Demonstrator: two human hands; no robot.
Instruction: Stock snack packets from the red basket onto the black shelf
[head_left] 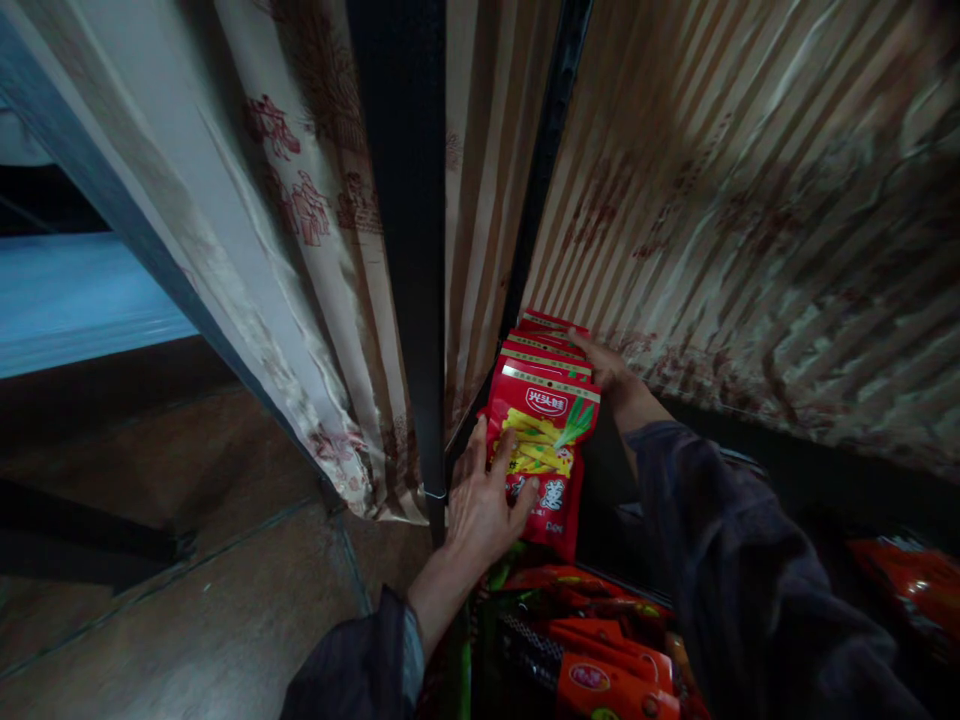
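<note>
Several red snack packets (544, 400) with a yellow picture and green leaves on the front stand in an overlapping row in the corner of a dark shelf. My left hand (491, 490) lies against the left side and face of the front packet, its fingers spread. At the back right edge of the row, my right hand (604, 365) has its fingertips at the rear packets; its thumb and part of the fingers are hidden. More packets in orange and red wrapping (615, 680) lie nearer to me, below the row.
A dark metal post (409, 250) rises just left of the packets. Striped, printed curtains (675, 200) hang behind and to the left (285, 250). Brown floor tiles (247, 600) show at lower left. More orange packets (911, 580) lie at far right.
</note>
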